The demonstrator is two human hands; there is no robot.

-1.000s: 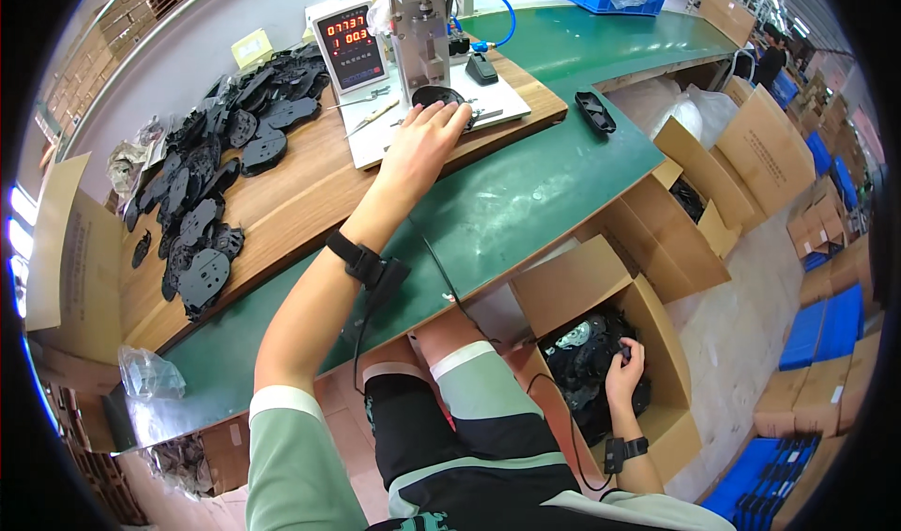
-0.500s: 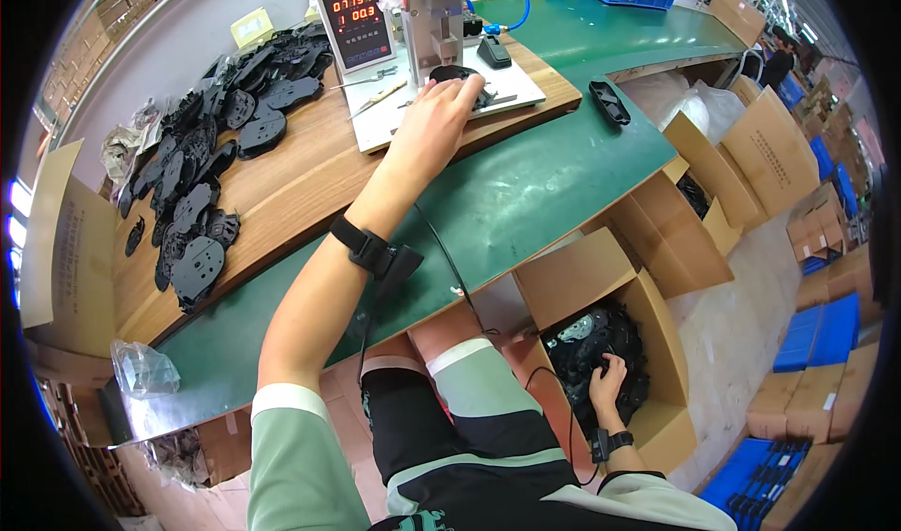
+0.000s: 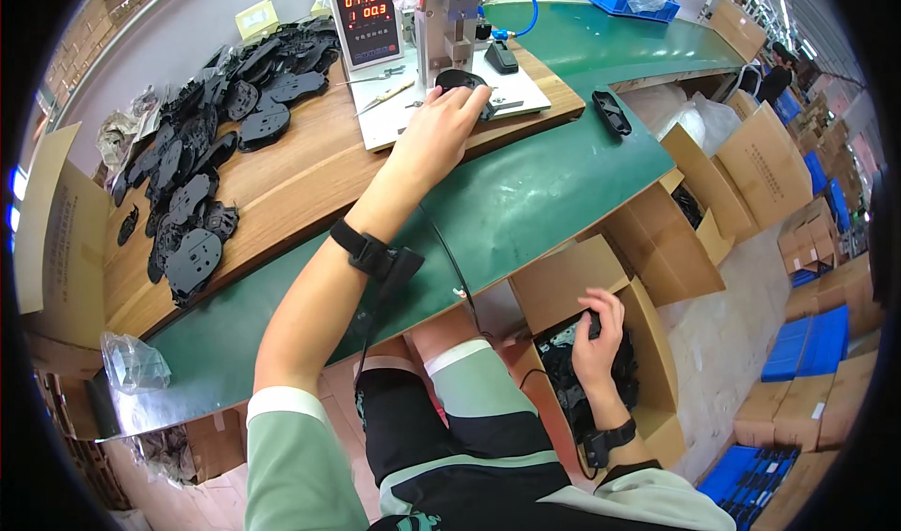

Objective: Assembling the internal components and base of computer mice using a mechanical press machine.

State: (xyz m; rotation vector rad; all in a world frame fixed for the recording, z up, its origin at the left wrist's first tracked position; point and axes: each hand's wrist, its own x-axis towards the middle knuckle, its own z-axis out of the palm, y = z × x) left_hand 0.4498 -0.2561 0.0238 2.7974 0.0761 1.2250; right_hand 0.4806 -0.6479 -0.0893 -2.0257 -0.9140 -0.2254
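My left hand [image 3: 436, 137] reaches over the white base plate [image 3: 383, 129] of a bench press [image 3: 449, 24]. Its fingers are closed on the near edge of a black plastic shell [image 3: 460, 79] under the press head; the fingertips are partly hidden. Above the open carton [image 3: 657, 343] on my right, my right hand [image 3: 599, 343] has its fingers curled around a small black plastic part [image 3: 594, 323], mostly hidden by the hand. Below it the carton holds many black parts [image 3: 563, 371]. Both wrists wear black straps with small boxes.
A heap of black plastic shells [image 3: 188, 193] covers the left of the wooden board [image 3: 282, 188]. A counter with red digits [image 3: 367, 19] stands beside the press. One black part [image 3: 611, 113] lies on the green table [image 3: 535, 193]. Further cartons [image 3: 765, 165] stand at right.
My right hand has risen out of the carton's pile toward its far flap, now with a small black part in its fingers. My left hand stays at the shell under the press.
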